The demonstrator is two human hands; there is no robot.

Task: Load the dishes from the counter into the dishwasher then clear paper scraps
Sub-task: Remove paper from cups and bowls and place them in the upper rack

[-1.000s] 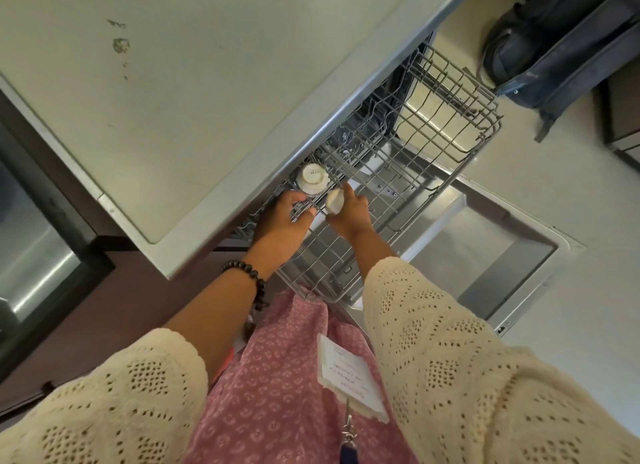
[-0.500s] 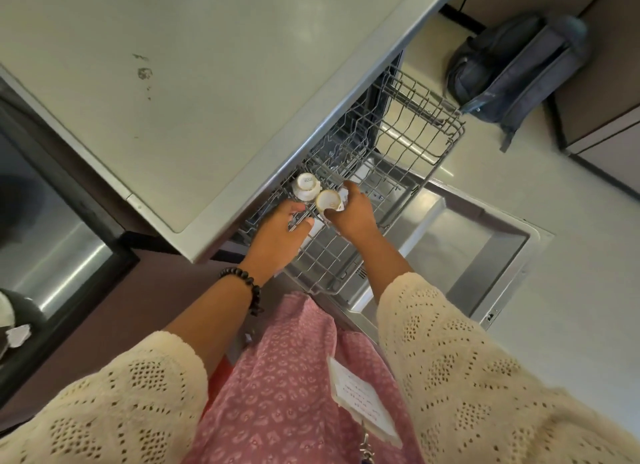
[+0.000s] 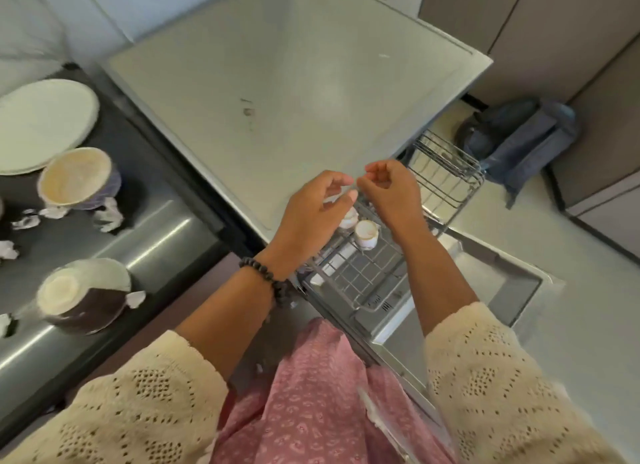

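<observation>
Two small white cups (image 3: 365, 233) stand in the pulled-out wire rack (image 3: 360, 280) of the dishwasher. My left hand (image 3: 311, 217) and my right hand (image 3: 391, 189) hover above the rack with loosely curled fingers, holding nothing. On the dark counter at the left stand a white plate (image 3: 41, 124), a purple cup with a cream inside (image 3: 78, 179) and a dark bowl (image 3: 81, 297). Crumpled paper scraps (image 3: 107, 215) lie around them.
The grey countertop (image 3: 294, 92) above the dishwasher lies ahead. The open dishwasher door (image 3: 498, 290) juts out low at the right. A grey backpack (image 3: 519, 141) sits on the floor by the cabinets.
Both hands let go of the cups and rose out of the rack. The view swung left, bringing the plate, cup, bowl and paper scraps into sight.
</observation>
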